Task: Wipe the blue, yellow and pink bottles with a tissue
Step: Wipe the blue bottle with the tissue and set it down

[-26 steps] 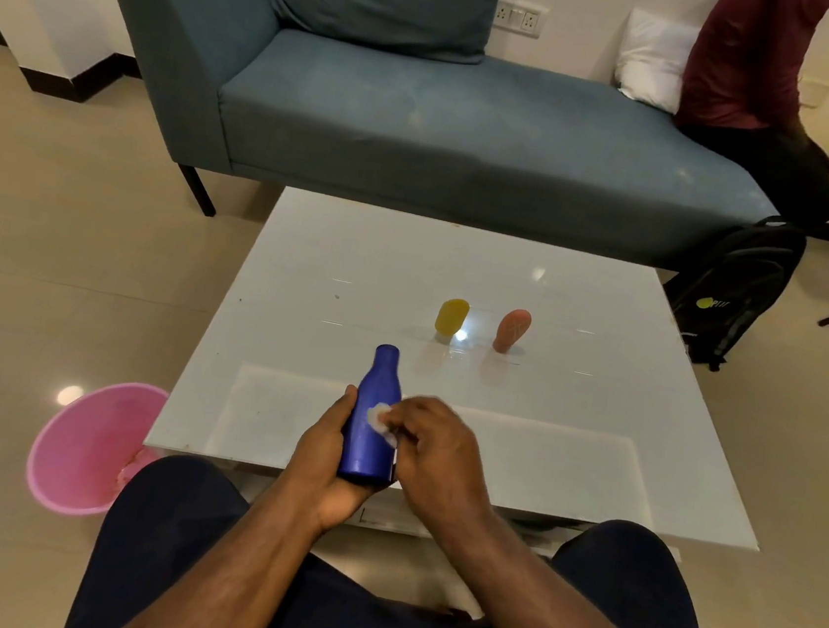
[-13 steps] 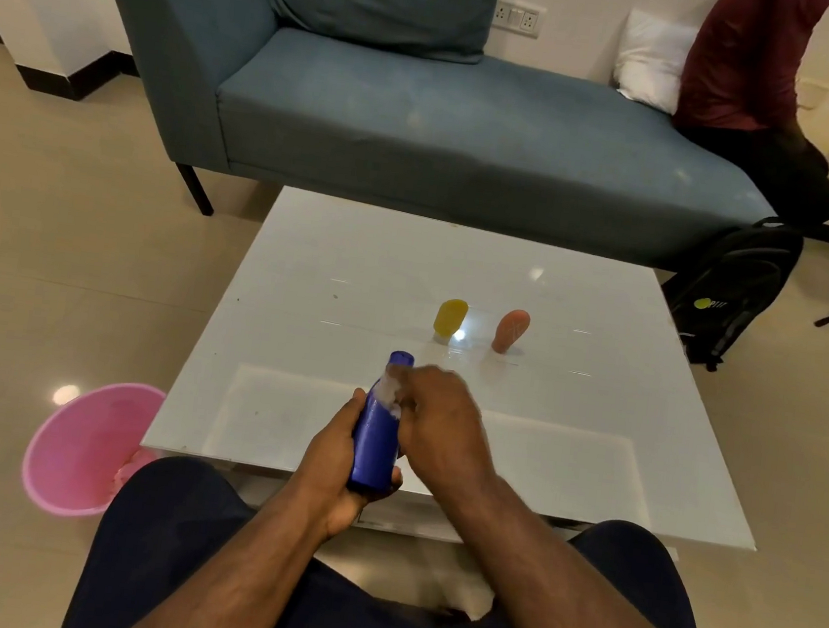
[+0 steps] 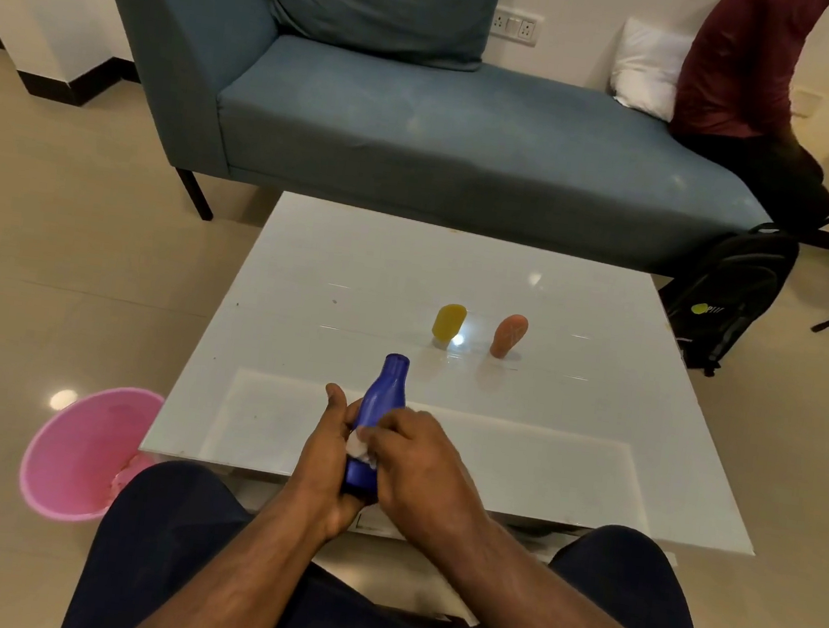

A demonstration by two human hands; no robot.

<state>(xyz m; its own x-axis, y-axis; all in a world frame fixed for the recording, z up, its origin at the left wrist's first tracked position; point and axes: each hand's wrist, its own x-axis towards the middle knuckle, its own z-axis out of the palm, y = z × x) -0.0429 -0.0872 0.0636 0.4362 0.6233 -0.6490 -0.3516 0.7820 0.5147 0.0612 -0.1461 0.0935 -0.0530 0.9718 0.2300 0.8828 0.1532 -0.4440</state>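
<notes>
My left hand [image 3: 328, 464] grips the lower body of the blue bottle [image 3: 381, 403], which tilts neck-up over the near edge of the white table [image 3: 356, 266]. My right hand [image 3: 416, 463] pinches a small white tissue [image 3: 358, 448] and presses it against the bottle's lower middle. The yellow bottle [image 3: 448, 322] and the pink bottle [image 3: 508, 335] stand side by side near the table's middle, apart from both hands.
A pink bin [image 3: 81, 451] stands on the floor left of the table's near corner. A blue-grey sofa [image 3: 424, 124] runs behind the table, a person [image 3: 739, 77] seated at its right end. A black backpack [image 3: 730, 293] leans at the far right.
My right hand with the tissue has slid from the bottle's neck down to its lower body. The bottle stays in my left hand, tilted slightly more to the right.
</notes>
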